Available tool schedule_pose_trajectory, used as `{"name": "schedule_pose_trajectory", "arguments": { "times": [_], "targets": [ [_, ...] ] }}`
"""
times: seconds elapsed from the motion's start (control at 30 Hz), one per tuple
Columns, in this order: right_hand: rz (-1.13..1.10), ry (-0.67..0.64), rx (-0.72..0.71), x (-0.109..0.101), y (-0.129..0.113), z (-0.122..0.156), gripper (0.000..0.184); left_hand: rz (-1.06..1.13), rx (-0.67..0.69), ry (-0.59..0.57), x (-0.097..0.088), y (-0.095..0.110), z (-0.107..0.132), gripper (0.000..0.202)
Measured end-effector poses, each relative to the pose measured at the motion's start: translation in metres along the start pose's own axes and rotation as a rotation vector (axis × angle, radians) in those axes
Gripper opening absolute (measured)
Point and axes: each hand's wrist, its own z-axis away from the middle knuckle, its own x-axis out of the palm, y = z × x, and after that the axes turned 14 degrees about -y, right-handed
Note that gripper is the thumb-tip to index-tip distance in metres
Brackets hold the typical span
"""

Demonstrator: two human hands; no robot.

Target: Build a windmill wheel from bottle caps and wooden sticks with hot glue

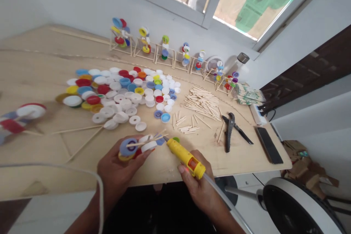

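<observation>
My left hand (119, 162) is closed around a wheel of bottle caps (148, 144), with blue, white, yellow and red caps joined by thin wooden sticks. In my right hand (197, 179) is a yellow glue gun (186, 157), a clear glue stick running out of its back. The nozzle meets or nearly meets the stick ends on the wheel's right side; whether it touches I cannot tell. Beyond both hands lies a wide spread of loose bottle caps (120, 98). Cut wooden sticks (203, 102) are heaped to their right.
Several cap wheels on stick frames (165, 53) line the wall. Black cutters (229, 131) and a phone (269, 145) lie at right. Another cap wheel (16, 122) and a stick triangle (82, 142) are at left. A white cable (55, 165) crosses near my left arm.
</observation>
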Motion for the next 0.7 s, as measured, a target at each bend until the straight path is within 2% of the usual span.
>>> {"name": "schedule_pose_trajectory", "arguments": {
  "times": [0.17,0.37,0.7],
  "targets": [
    [-0.001,0.027,-0.001,0.0029,-0.0001,0.0007,0.025,0.011,0.018,0.003,-0.0025,-0.0060,-0.0007,0.036],
    [-0.011,0.044,0.014,0.0061,0.0030,0.0017,0.024,-0.019,0.012,-0.051,-0.0079,-0.0080,-0.0023,0.039],
    [-0.026,0.046,0.033,0.0057,0.0070,0.0034,0.025,0.008,0.009,-0.048,-0.0090,-0.0105,-0.0032,0.036]
  ]
}}
